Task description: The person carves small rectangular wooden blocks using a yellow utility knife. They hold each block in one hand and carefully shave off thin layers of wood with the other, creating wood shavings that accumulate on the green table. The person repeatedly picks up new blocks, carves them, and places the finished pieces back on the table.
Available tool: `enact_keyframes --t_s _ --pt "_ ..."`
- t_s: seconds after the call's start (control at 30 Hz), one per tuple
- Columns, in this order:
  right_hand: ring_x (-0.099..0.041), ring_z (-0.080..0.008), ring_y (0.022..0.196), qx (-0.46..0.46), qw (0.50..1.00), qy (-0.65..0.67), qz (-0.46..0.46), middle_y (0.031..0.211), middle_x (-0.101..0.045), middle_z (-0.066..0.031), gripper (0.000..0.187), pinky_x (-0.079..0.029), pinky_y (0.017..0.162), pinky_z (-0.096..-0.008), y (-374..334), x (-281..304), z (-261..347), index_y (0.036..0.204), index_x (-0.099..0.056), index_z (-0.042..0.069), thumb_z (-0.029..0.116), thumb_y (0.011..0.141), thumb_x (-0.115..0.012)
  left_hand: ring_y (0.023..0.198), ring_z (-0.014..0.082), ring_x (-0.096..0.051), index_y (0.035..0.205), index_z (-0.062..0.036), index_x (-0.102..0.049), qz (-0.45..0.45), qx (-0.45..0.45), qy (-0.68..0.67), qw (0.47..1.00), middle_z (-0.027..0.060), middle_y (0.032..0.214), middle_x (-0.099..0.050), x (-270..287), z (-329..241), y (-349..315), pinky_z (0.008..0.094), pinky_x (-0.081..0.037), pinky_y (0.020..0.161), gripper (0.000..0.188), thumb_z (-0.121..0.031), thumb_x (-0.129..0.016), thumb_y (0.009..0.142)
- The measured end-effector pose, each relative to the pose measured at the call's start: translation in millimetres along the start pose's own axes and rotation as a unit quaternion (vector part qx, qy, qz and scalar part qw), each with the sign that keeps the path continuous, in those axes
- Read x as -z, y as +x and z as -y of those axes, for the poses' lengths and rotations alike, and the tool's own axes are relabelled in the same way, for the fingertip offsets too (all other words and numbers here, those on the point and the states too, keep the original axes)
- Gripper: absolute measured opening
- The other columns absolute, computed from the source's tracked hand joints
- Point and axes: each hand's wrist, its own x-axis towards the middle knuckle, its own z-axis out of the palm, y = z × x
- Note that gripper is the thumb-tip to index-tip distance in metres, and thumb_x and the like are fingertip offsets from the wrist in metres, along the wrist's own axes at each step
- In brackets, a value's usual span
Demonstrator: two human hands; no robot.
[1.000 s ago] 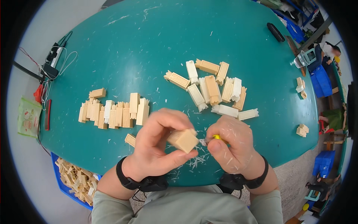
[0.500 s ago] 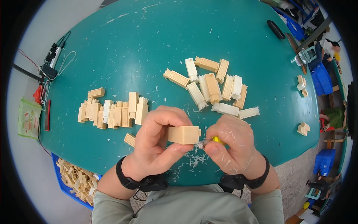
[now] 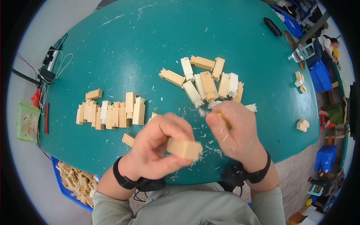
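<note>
Between the thumb and fingers of my left hand (image 3: 159, 144) is a tan plastic block (image 3: 183, 148), its notched end tilted toward the right. My right hand (image 3: 240, 131) is closed around a small tool with a yellow handle (image 3: 226, 121). Its thin tip, blurred and with pale shavings about it, points up and left, apart from the block. More of the handle is hidden in my fist. Several tan and cream blocks (image 3: 209, 85) with notched ends lie loosely beyond my hands. Another group of blocks (image 3: 122, 114) lies packed side by side at the left.
Pale shavings litter the green table (image 3: 123, 48). At lower left a blue bin (image 3: 67, 192) holds many blocks. A power strip (image 3: 52, 62) with cables lies at the left edge. On the right are a clear jar (image 3: 298, 54), a black object (image 3: 272, 27) and small pieces (image 3: 302, 125).
My right hand has drawn the tool up and away from the block. My left hand has turned the block and lowered its notched end. The view has shifted slightly.
</note>
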Motion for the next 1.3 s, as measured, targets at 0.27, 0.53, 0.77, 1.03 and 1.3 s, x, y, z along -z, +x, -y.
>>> enact_keyframes --t_s 0.27,0.53,0.77,1.03,1.3 --pt "-0.048 -0.0243 0.052 -0.106 0.982 0.151 0.05 0.059 -0.05 -0.0094 0.025 -0.037 0.049 -0.0325 0 7 14 0.07 -0.055 0.001 0.021 0.085 -0.058 0.093 0.0185 -0.051 0.113 0.0021 -0.047 -0.069 0.092 0.026 0.993 0.0121 0.101 -0.053 -2 -7 6 0.0297 -0.042 0.079 0.039 -0.002 -0.063 0.079" --pt "-0.048 -0.0241 0.052 -0.101 0.984 0.134 0.057 0.058 -0.05 -0.009 0.023 -0.037 0.048 -0.0331 -4 0 15 0.071 -0.055 0.002 0.019 0.084 -0.06 0.086 0.0181 -0.055 0.094 -0.0022 -0.05 -0.142 -0.034 0.17 0.974 0.0135 0.101 -0.055 -2 9 1 0.0279 -0.047 0.073 0.031 0.006 -0.068 0.07" --pt "-0.047 -0.025 0.051 -0.058 0.993 0.091 0.049 0.059 -0.05 -0.0084 0.021 -0.037 0.047 -0.0342 -5 -4 13 0.072 -0.054 0.003 0.019 0.083 -0.062 0.077 0.0193 -0.055 0.09 -0.0051 -0.053 -0.165 -0.087 0.328 0.926 0.0117 0.093 -0.057 -4 10 1 0.0264 -0.046 0.062 0.033 0.007 -0.07 0.064" --pt "-0.047 -0.0264 0.049 -0.058 0.997 0.035 0.04 0.056 -0.048 -0.0088 0.025 -0.036 0.044 -0.0354 -4 -6 10 0.068 -0.051 0.004 0.02 0.082 -0.063 0.072 0.0203 -0.056 0.088 -0.0058 -0.054 -0.144 -0.118 0.384 0.905 0.0103 0.09 -0.058 0 11 5 0.0268 -0.045 0.058 0.034 0.008 -0.07 0.062" --pt "-0.05 -0.0304 0.05 -0.179 0.982 -0.023 0.051 0.054 -0.048 -0.0125 0.033 -0.038 0.047 -0.0397 1 -1 2 0.069 -0.05 0.004 0.031 0.089 -0.053 0.077 0.0227 -0.056 0.089 -0.0083 -0.054 -0.069 -0.118 0.306 0.942 0.01 0.09 -0.059 -5 6 6 0.0324 -0.044 0.068 0.032 0.003 -0.07 0.064"
